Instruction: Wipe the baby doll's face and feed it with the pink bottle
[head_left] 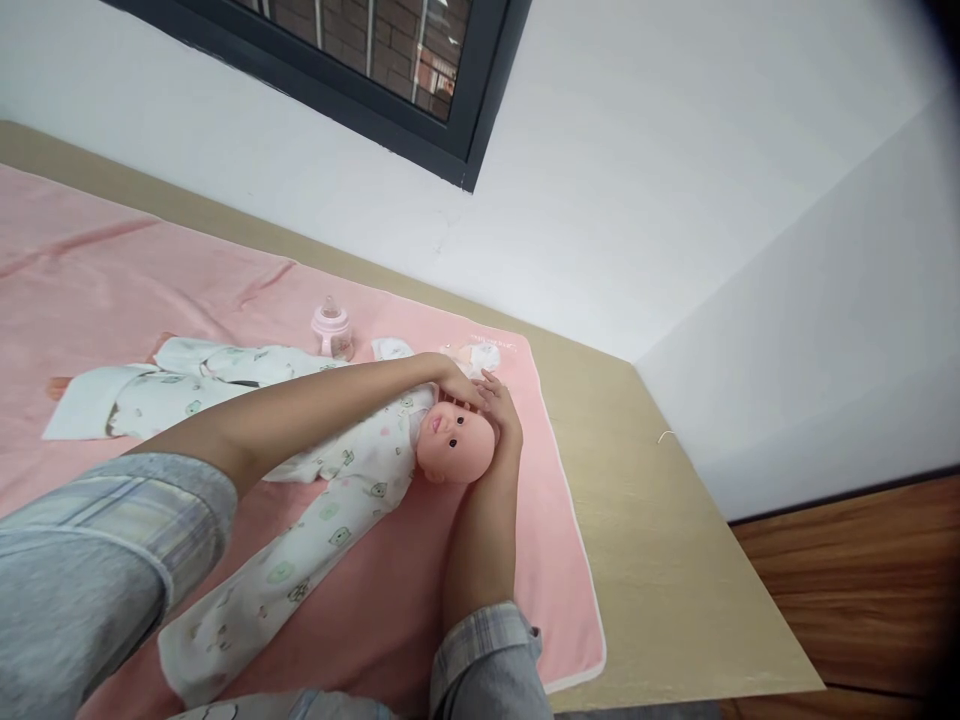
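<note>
Loosely curved by the head [459,445] of the baby doll [379,455], the left hand [456,382] and right hand [504,408] are held close together; whether anything is pinched cannot be told. On the pink blanket [559,560], the doll is partly hidden by the left forearm [300,412]; a baby bottle [331,328] is seen beyond.

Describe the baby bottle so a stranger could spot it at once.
Start at the pink blanket below the window. Just beyond the doll stands the baby bottle. Its pink collar and clear teat distinguish it from the white item to its right.
</note>
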